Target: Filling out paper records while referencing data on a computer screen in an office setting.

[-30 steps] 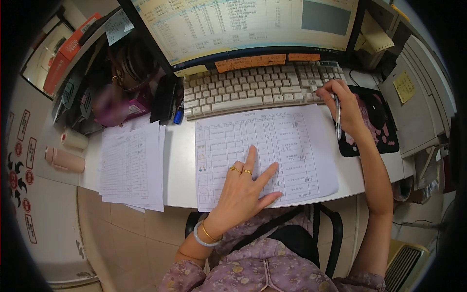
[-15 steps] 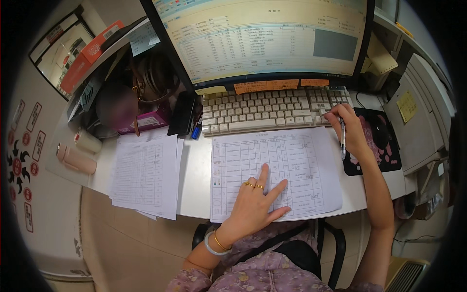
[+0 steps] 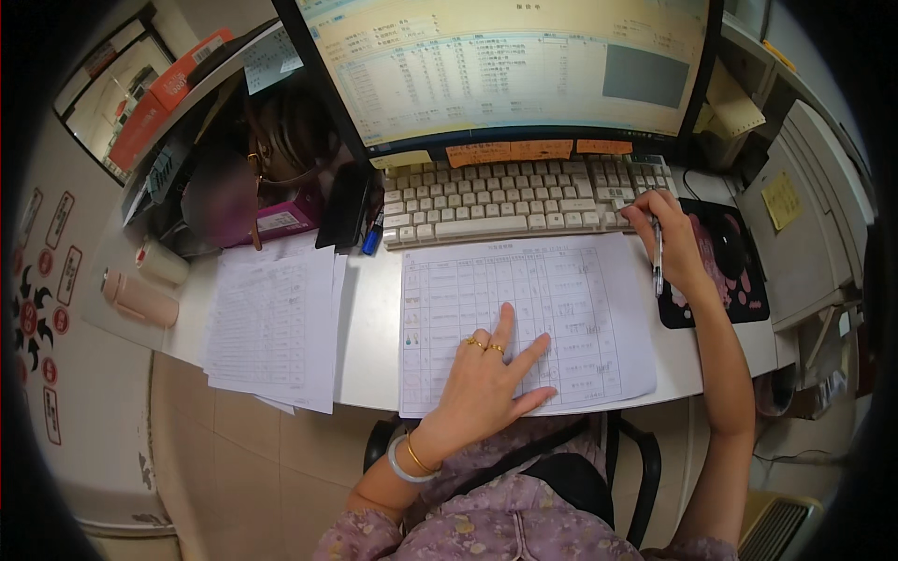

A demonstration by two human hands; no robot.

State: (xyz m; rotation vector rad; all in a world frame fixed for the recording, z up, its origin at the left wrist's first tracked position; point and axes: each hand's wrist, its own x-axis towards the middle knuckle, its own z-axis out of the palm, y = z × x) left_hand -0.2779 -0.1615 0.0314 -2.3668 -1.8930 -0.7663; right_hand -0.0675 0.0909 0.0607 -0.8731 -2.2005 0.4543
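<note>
My left hand lies on a printed table sheet, fingers apart, with the index finger stretched out over its rows. The sheet rests on the desk just in front of a beige keyboard. At the keyboard's right end is my right hand, its fingertips over the number keys. A slim silver and dark pen is tucked in this hand and points down toward the desk. Past the keyboard stands a monitor with a table of rows on its screen.
Left of the sheet lies a stack of printed papers, with a pink bottle beyond it. A blue marker and a black phone-like object flank the keyboard. A mouse sits on a dark patterned pad, with a printer-like machine beside it.
The whole view has shifted slightly. My left hand keeps its place on the sheet, and my right hand stays at the number keys with the pen.
</note>
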